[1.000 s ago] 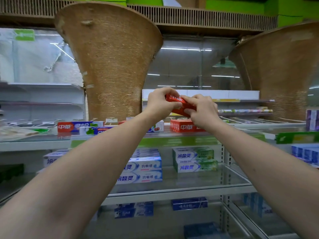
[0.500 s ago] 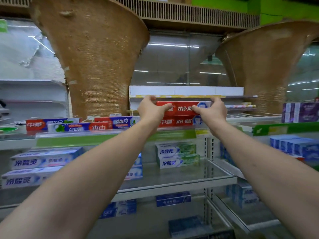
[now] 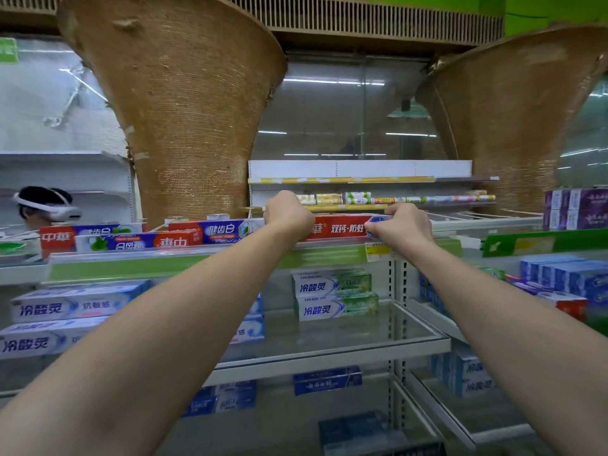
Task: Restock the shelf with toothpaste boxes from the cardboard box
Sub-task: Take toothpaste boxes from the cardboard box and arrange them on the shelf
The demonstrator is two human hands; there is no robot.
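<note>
Shop shelving w/ woven brown columns behind; far left, person in white headset; red/blue boxes on top shelf; left hand & right hand grip ends of red toothpaste box on that shelf; white/green boxes below.

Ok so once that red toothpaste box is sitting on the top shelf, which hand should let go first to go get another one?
Probably the left hand. It covers the red toothpaste box at its left end, beside the blue and red boxes, so it has little room. The right hand grips the freer right end and can finish nudging it in.
</note>
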